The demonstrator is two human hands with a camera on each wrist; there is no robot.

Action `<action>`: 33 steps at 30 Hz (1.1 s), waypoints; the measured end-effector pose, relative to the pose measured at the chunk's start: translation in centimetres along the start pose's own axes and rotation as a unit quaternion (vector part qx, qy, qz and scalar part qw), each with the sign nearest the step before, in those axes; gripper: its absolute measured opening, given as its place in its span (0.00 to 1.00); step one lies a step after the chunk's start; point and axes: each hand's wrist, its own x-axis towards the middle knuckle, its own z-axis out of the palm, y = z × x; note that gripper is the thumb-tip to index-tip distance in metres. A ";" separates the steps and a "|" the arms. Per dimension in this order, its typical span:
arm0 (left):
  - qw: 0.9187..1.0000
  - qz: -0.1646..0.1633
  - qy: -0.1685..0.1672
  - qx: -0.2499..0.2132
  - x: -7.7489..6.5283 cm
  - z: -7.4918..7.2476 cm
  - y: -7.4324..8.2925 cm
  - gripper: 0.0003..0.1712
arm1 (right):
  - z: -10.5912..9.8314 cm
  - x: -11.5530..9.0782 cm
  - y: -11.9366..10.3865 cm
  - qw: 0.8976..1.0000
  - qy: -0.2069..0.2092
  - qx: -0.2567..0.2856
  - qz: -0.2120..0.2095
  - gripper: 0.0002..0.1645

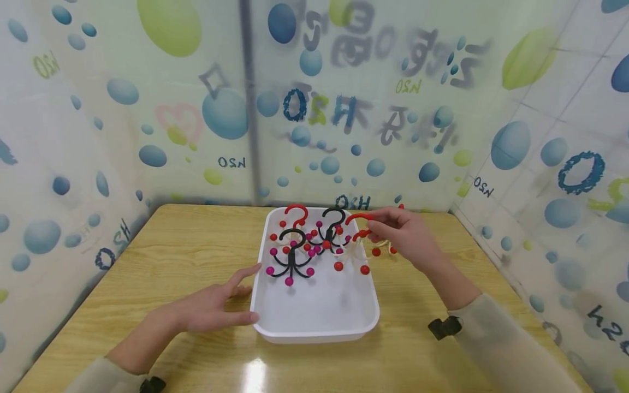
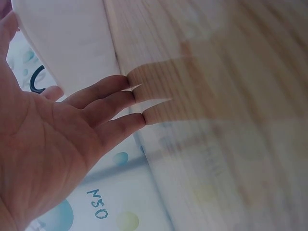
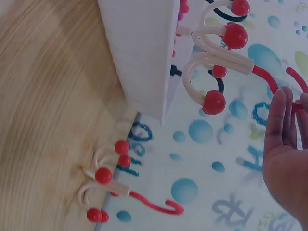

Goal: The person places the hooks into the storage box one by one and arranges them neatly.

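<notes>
My right hand (image 1: 408,237) pinches the red hook of a cream multi-prong hanger (image 3: 233,60) whose prongs end in red balls. It holds this hanger over the right rim of a white tray (image 1: 319,319). My left hand (image 1: 206,308) touches the tray's left side with thumb and forefinger spread; in the left wrist view its other fingers reach down to the tabletop. Inside the tray's far half lie black hangers (image 1: 292,259) with magenta balls, and a red-hooked hanger (image 1: 297,214) partly hidden among them.
Another cream hanger (image 3: 113,186) with a red hook stands on the wooden table (image 1: 196,240) right of the tray, mostly behind my right hand in the head view. Walls printed with blue and green drops (image 1: 226,114) enclose the table at the back and sides.
</notes>
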 end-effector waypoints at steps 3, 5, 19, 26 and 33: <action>1.000 -0.002 0.001 0.001 0.0 0.0 0.0 0.59 | 1.4 0.6 0.0 1.000 -0.013 0.006 0.000 0.20; 1.000 -0.005 0.002 -0.001 0.1 0.0 0.0 0.59 | 2.3 1.0 0.0 1.000 -0.026 0.010 0.000 0.19; 1.000 -0.013 -0.001 -0.003 0.1 0.1 0.2 0.60 | 4.8 2.4 1.0 0.998 -0.051 0.023 0.011 0.18; 1.000 -0.015 -0.002 -0.005 0.0 0.0 0.1 0.60 | 5.3 2.5 1.5 0.997 -0.061 -0.003 0.039 0.16; 1.000 -0.012 -0.004 -0.005 0.1 0.0 0.1 0.59 | 5.5 2.6 1.8 0.996 -0.070 -0.012 0.047 0.15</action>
